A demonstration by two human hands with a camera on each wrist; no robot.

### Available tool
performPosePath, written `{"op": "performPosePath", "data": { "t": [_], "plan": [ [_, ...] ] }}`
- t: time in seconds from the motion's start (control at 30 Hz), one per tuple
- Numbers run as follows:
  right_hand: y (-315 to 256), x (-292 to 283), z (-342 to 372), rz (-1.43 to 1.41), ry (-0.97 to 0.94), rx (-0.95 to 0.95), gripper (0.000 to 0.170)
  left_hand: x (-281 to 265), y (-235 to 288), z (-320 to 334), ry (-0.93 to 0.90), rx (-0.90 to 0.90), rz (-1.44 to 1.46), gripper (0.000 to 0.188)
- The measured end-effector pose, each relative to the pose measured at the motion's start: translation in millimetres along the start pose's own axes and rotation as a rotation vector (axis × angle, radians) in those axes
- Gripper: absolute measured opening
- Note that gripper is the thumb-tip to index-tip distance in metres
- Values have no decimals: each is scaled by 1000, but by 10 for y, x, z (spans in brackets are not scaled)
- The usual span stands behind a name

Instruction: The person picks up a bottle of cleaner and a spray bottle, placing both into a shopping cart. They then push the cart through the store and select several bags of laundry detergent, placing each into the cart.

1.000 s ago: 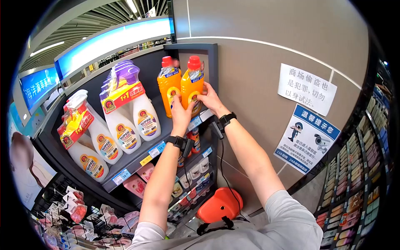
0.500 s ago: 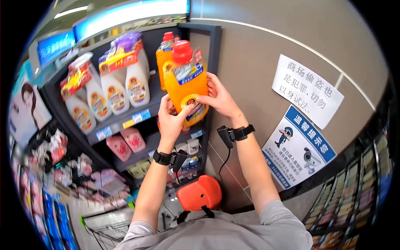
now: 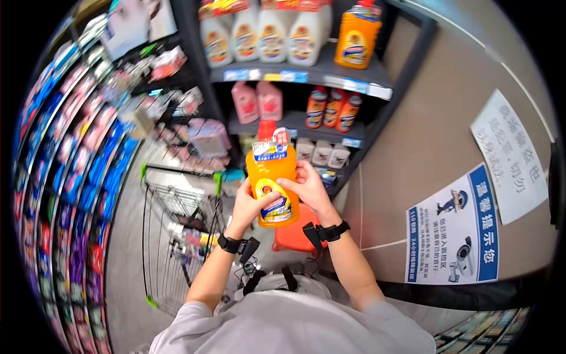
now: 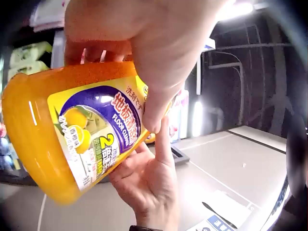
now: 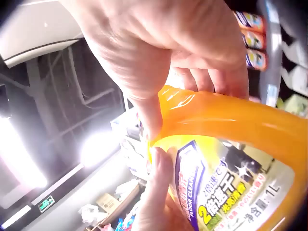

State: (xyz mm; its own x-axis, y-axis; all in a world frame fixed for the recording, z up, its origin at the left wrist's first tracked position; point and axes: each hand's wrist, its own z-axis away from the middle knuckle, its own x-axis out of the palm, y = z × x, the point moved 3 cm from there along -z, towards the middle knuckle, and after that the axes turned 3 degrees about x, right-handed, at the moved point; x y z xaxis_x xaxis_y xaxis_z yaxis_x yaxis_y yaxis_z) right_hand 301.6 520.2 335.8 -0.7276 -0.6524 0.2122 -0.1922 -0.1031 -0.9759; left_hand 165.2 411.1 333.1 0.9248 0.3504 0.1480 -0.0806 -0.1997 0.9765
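Note:
An orange bottle of floor cleaner (image 3: 271, 162) with a red cap is held upright in front of the body, away from the shelf. My left hand (image 3: 249, 206) grips its left side, thumb across the front label. On the other side my right hand (image 3: 312, 190) holds it, thumb also on the front. In the left wrist view the floor cleaner bottle (image 4: 33, 115) shows its label with lemons, and the right hand (image 4: 149, 190) is beyond it. The right wrist view shows the "1L" mark on the bottle (image 5: 231, 113), with the left thumb (image 5: 161, 180) near the right one.
A similar orange bottle (image 3: 356, 41) stands on the upper shelf (image 3: 330, 72) beside white spray bottles (image 3: 272, 38). Pink bottles (image 3: 270, 101) and orange-red cans (image 3: 334, 107) fill the shelf below. A shopping cart (image 3: 147, 230) is at left, a red stool (image 3: 295, 233) beneath the hands.
Both hands have lifted the floor cleaner bottle off the upper shelf and brought it back and down towards the body. The head view has tilted down and turned left, bringing the cart into fuller view.

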Motion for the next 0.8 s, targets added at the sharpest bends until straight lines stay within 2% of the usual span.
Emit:
{"op": "performPosePath", "data": {
  "t": [0.13, 0.2, 0.23, 0.33, 0.43, 0.5, 0.6, 0.63, 0.7, 0.73, 0.77, 0.8],
  "plan": [
    [394, 838, 92, -49, -208, 146, 46, -856, -80, 846, 116, -46, -16, 52],
    [563, 1316, 114, 43, -462, 208, 41, -1259, -70, 1224, 189, -54, 21, 53],
    [599, 1575, 128, 16, -522, 238, 45, -1444, -72, 1438, 225, -65, 38, 53],
    [668, 2370, 185, -67, -686, 159, 59, -1965, -18, 2005, 351, -84, 55, 50],
    [879, 3073, 263, 44, -831, 230, 59, -2401, 73, 2518, 432, -90, 140, 50],
    [1037, 3434, 357, 45, -892, 274, 58, -2676, 25, 2819, 483, -142, 86, 50],
    [1130, 3861, 467, 100, -991, 317, 64, -2948, 95, 3110, 563, -87, 170, 52],
    [1176, 3974, 487, 128, -1030, 316, 67, -3045, 70, 3199, 548, -74, 100, 53],
    [1233, 4168, 491, 239, -1148, 253, 71, -3195, 49, 3343, 529, -68, -36, 58],
    [1243, 4229, 473, 396, -1156, 194, 72, -3252, 47, 3393, 544, -62, -48, 58],
    [1269, 4298, 495, 405, -1173, 211, 72, -3309, 49, 3438, 559, -55, -61, 58],
    [1288, 4374, 499, 448, -1161, 132, 72, -3377, 20, 3478, 546, -110, -112, 66]
  ]
}}
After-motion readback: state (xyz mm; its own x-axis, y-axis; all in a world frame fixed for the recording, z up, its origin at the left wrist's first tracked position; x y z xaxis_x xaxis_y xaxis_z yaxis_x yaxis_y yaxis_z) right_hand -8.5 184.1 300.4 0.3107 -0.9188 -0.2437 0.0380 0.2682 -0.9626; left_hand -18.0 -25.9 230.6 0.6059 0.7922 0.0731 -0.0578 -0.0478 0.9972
